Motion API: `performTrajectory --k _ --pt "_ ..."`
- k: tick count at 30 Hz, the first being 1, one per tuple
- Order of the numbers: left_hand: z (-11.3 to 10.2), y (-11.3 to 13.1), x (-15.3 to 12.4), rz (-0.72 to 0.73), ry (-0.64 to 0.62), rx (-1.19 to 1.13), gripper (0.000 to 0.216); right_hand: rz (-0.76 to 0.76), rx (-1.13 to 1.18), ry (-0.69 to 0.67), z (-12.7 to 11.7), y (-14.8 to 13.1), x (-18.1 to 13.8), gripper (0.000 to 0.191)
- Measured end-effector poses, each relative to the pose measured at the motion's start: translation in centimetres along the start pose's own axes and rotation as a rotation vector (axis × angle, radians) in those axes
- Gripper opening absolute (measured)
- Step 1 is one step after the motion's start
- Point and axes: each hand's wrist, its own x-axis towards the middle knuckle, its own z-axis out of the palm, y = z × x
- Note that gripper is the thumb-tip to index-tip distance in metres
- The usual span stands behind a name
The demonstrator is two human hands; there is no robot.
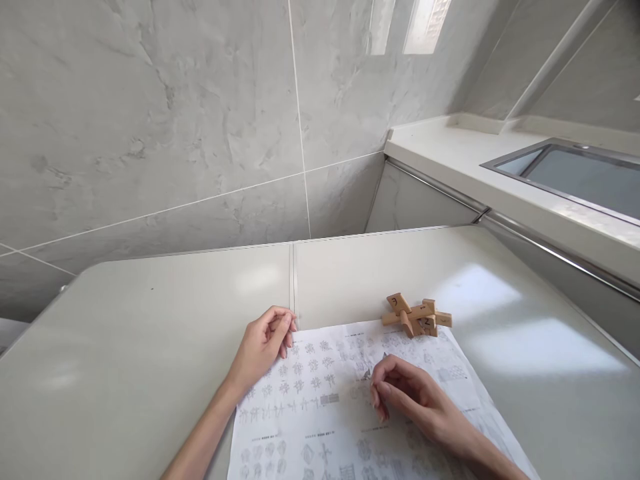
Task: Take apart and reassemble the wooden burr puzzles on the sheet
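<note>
A printed sheet of diagrams (pixel 320 413) lies flat on a pale grey table (pixel 150 347). My left hand (pixel 263 347) rests on the sheet's upper left corner with fingers loosely curled, holding nothing visible. My right hand (pixel 410 397) lies on the sheet's right half, fingers curled inward, fingertips touching the paper. A small wooden interlocking puzzle (pixel 416 316) of crossed sticks sits just beyond the sheet's top right corner, apart from both hands.
A seam (pixel 293 280) splits the tabletop into two panels. Grey marbled wall tiles (pixel 150 120) rise behind the table. To the right runs a white counter (pixel 450 160) with a steel sink (pixel 575 175).
</note>
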Motion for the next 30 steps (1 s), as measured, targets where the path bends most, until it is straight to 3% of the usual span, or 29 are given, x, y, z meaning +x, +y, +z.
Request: performTrajectory --k 10,16,21,30 --pt "0.4 0.7 -0.2 0.005 0.035 0.015 0.033 -0.010 0.060 0.015 -0.1 -0.4 0.3 0.032" --pt "0.2 0.6 -0.1 0.001 0.033 0.033 0.034 0.023 0.306 0.094 -0.6 0.1 0.4 0.033" --pt "0.1 0.2 0.0 -0.014 0.035 0.071 0.036 -0.049 0.506 0.100 -0.9 0.3 0.5 0.049" --pt "0.3 0.2 -0.1 0.005 0.039 0.077 0.036 -0.191 0.598 0.239 -4.2 -0.4 -0.5 0.040"
